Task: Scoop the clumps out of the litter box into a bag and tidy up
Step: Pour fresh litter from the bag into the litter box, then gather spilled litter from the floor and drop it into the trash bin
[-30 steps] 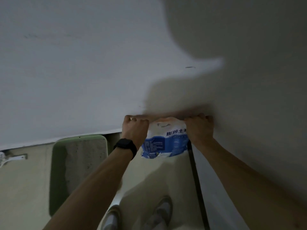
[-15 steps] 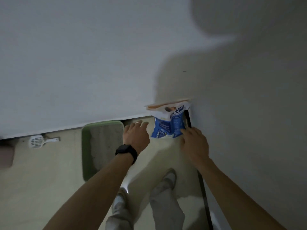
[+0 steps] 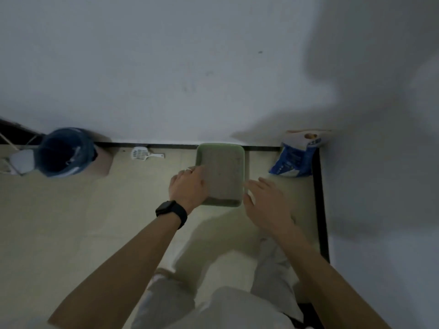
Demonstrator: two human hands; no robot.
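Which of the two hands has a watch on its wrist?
The left hand: a black watch sits on its wrist and a ring on one finger; the right hand is bare.

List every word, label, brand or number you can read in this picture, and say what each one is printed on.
Nothing can be read for certain.
Litter sack: characters on the blue band near its top and small print lower down, all too blurred to read.
Watch: the face is dark and shows nothing.
Litter box, scoop, blue bin: no text visible.
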